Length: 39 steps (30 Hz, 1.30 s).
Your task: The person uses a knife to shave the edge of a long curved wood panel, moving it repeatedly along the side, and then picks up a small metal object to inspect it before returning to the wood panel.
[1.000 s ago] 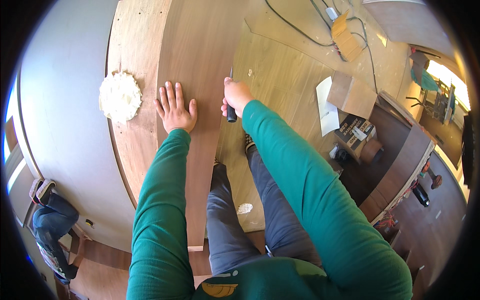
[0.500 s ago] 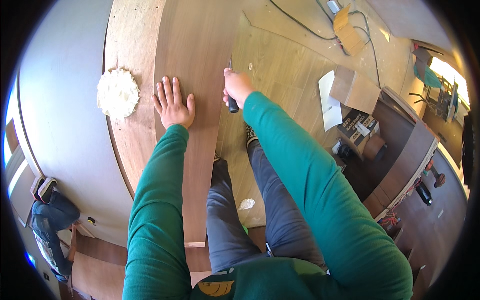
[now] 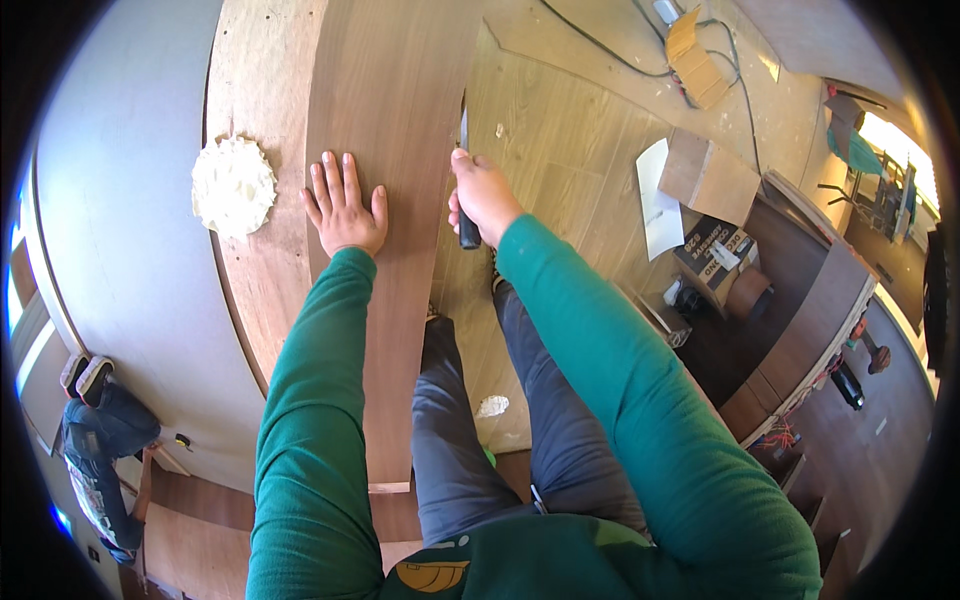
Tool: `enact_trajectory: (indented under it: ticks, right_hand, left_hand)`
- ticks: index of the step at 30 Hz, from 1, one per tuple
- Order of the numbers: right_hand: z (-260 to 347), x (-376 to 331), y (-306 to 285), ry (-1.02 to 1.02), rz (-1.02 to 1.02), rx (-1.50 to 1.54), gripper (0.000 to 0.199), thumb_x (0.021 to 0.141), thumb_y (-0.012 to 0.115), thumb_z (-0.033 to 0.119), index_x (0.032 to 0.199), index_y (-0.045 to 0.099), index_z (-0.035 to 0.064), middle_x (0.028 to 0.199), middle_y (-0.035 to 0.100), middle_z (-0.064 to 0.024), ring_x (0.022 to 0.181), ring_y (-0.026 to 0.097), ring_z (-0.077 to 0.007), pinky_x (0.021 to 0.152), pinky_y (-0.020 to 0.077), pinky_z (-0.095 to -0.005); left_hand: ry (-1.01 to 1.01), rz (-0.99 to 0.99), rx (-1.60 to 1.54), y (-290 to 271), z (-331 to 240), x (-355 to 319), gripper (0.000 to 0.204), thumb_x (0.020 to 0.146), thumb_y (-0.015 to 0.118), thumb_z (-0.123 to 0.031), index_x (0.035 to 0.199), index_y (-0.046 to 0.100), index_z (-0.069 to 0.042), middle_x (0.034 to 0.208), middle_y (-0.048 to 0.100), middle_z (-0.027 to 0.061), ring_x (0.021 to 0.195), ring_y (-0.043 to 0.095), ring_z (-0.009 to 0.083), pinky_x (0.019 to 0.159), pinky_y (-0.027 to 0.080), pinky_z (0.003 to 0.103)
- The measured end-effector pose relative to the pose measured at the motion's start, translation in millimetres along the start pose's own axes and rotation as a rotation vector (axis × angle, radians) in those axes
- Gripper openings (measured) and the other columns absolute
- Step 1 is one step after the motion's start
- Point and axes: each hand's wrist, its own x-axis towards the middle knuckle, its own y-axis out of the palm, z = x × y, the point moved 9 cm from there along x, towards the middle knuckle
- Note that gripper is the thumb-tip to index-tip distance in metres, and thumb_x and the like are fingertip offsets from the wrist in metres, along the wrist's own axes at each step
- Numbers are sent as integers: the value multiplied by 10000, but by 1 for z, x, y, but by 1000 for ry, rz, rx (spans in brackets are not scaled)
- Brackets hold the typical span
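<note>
A long wood-grain panel [image 3: 400,130] lies lengthwise before me, with a paler bare wooden strip [image 3: 265,80] along its left side. My left hand [image 3: 347,212] is flat on the panel near that strip, fingers spread, holding nothing. At the panel's right edge, my right hand [image 3: 484,200] is closed round the black handle of a hand tool [image 3: 469,233]. Its narrow metal blade points away from me, close along the edge; whether it is a knife or a file I cannot tell. My fingers hide where handle and blade meet.
A white ruffled lump [image 3: 234,187] rests on the pale strip. At right are a cardboard box [image 3: 712,262], a wooden block [image 3: 708,178] and a white sheet [image 3: 657,200]. Cables [image 3: 610,52] cross the far floor. Another person [image 3: 100,450] is at the lower left.
My right hand has drawn the tool slightly toward me along the panel's right edge, and more of its blade shows. My left hand stays flat in nearly the same place.
</note>
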Motion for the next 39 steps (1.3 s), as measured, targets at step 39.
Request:
enact_trajectory:
  ticks: [39]
  right_hand:
    - [-16,-65,10,95,45,82,343,1044,425,408,952,463,80,642,490,-48,440,505,-192,402,458,-365]
  left_hand:
    - [-16,8,-15,-2,4,-2,710,954,478,-503,1562,307,-180,1647,216,79,1525,154,275,1224,38,526]
